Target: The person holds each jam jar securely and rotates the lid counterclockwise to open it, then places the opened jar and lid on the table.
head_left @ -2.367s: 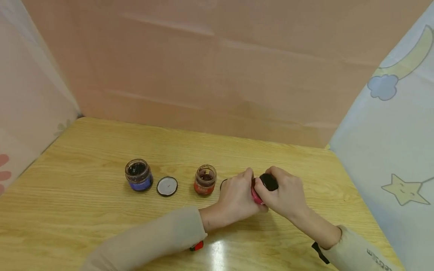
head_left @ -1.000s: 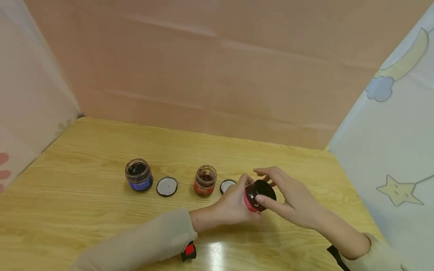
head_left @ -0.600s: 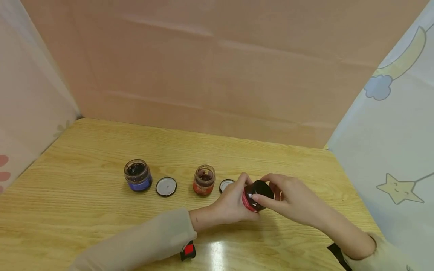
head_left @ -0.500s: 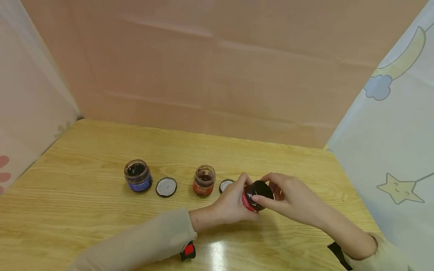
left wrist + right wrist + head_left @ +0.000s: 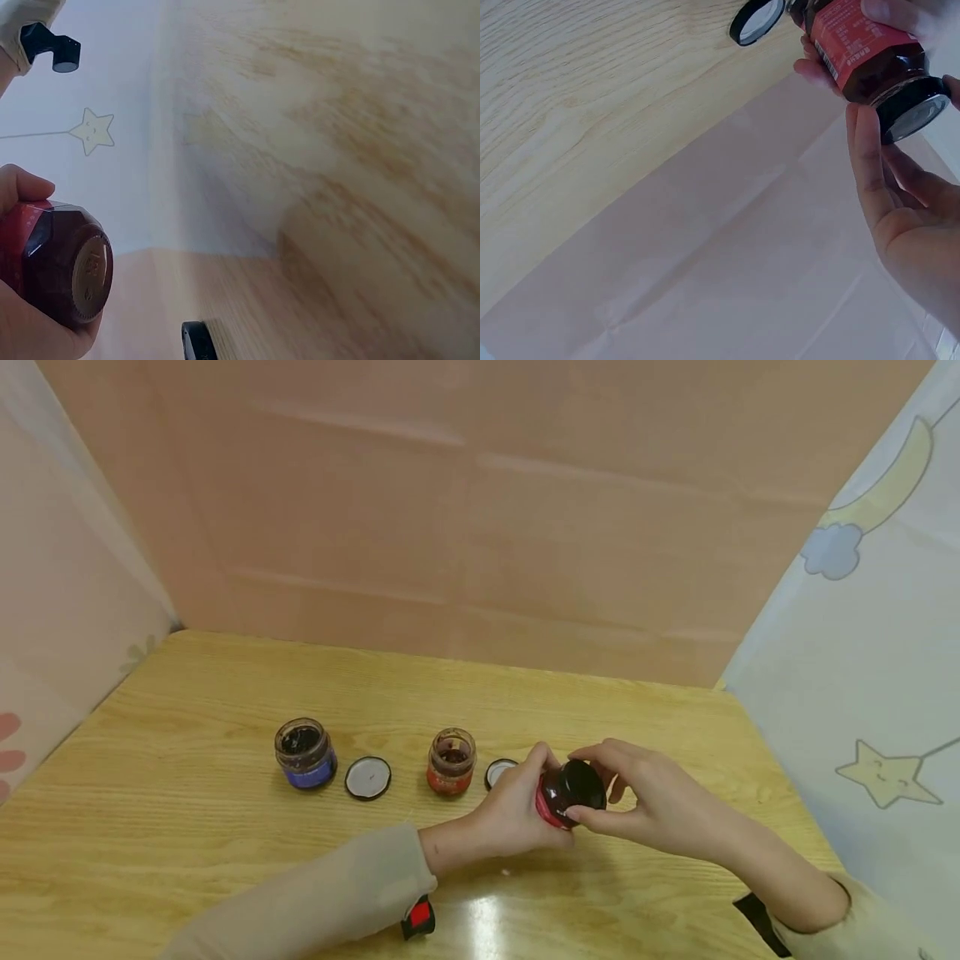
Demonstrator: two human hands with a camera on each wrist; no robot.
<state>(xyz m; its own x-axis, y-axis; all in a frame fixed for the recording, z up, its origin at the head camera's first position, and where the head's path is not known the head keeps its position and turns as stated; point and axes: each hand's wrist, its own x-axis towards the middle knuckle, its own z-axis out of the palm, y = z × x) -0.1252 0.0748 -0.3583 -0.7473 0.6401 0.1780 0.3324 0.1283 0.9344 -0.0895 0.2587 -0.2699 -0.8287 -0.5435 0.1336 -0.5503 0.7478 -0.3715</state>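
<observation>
My left hand (image 5: 513, 818) grips a glass jar (image 5: 550, 800) with a red label and dark contents. The jar is held tilted above the table, its black lid (image 5: 585, 783) toward my right hand (image 5: 660, 802). The thumb and fingers of that hand pinch the lid's rim. In the right wrist view the lid (image 5: 913, 111) sits on the jar's neck, with fingertips (image 5: 866, 124) against its edge. The left wrist view shows the jar's round base (image 5: 92, 277), and left fingers wrapped about the red label.
On the wooden table (image 5: 225, 693) stand an uncapped blue-labelled jar (image 5: 306, 754) and an uncapped red-labelled jar (image 5: 452, 762). One upturned lid (image 5: 368, 777) lies between them; another lid (image 5: 500, 771) lies by my left hand, partly covered. Pink and pale sheets wall the table.
Earlier both hands clasped the jar closely. The right hand then loosened, spread its fingers and took the lid's rim again; its thumb has since shifted along the lid. The left hand kept its grip.
</observation>
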